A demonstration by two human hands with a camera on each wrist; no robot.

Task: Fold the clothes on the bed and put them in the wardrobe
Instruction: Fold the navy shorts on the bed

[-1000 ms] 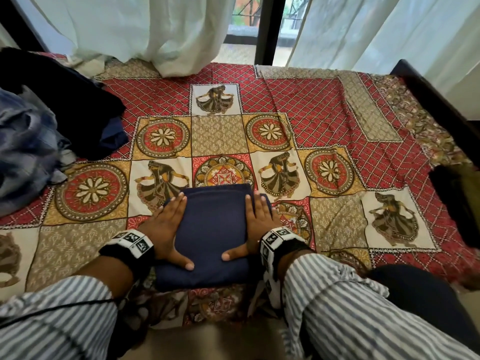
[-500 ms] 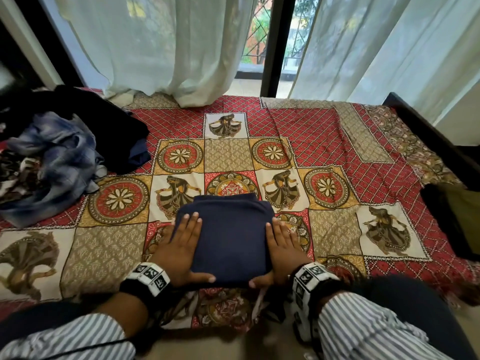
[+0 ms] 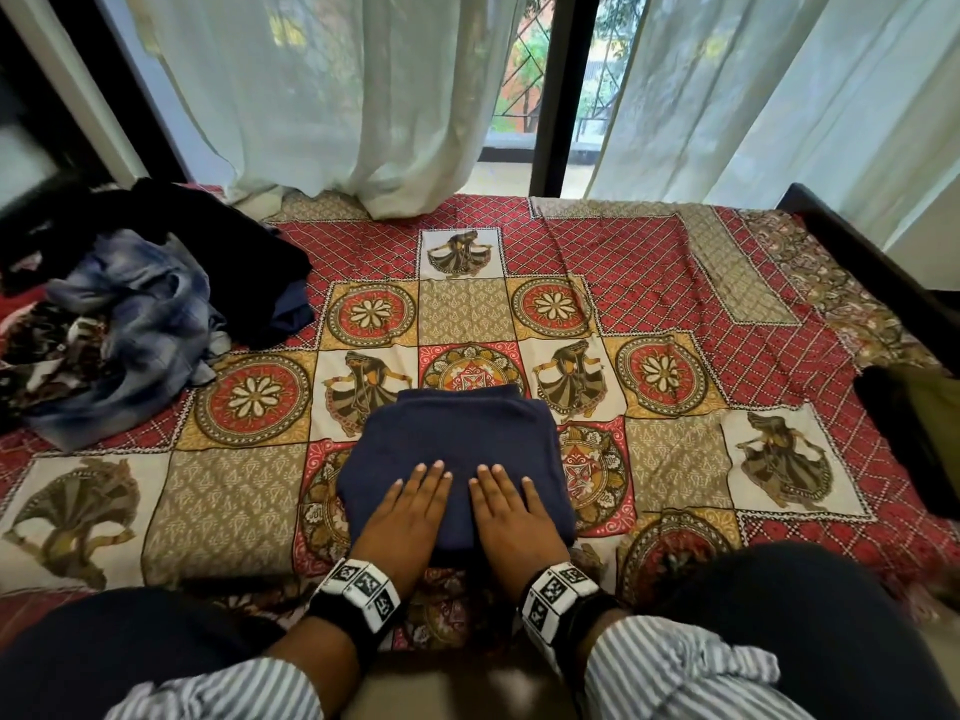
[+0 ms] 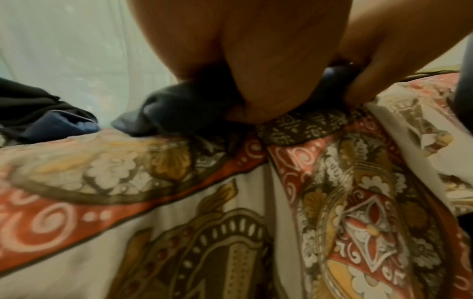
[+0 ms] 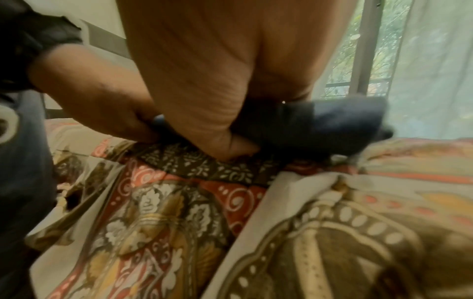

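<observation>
A folded navy garment [image 3: 457, 439] lies on the patterned bedspread [image 3: 675, 283] near the bed's front edge. My left hand [image 3: 410, 506] and right hand [image 3: 511, 511] sit side by side on its near half, fingers straight on top. In the left wrist view the left hand [image 4: 256, 50] has its thumb tucked under the navy garment [image 4: 174, 109]. The right wrist view shows the right hand [image 5: 217, 70] pinching the near edge of the navy garment [image 5: 340, 121] the same way, that edge raised a little off the spread.
A heap of unfolded clothes [image 3: 130, 314], blue plaid and black, lies at the left of the bed. A dark and olive item [image 3: 914, 433] sits at the right edge by the black bed frame [image 3: 872, 252]. White curtains [image 3: 337, 96] hang behind the bed.
Both hands slid from the garment's sides toward its middle and near edge. The thumbs, earlier lying on top, are now tucked beneath it. The head view has tilted up.
</observation>
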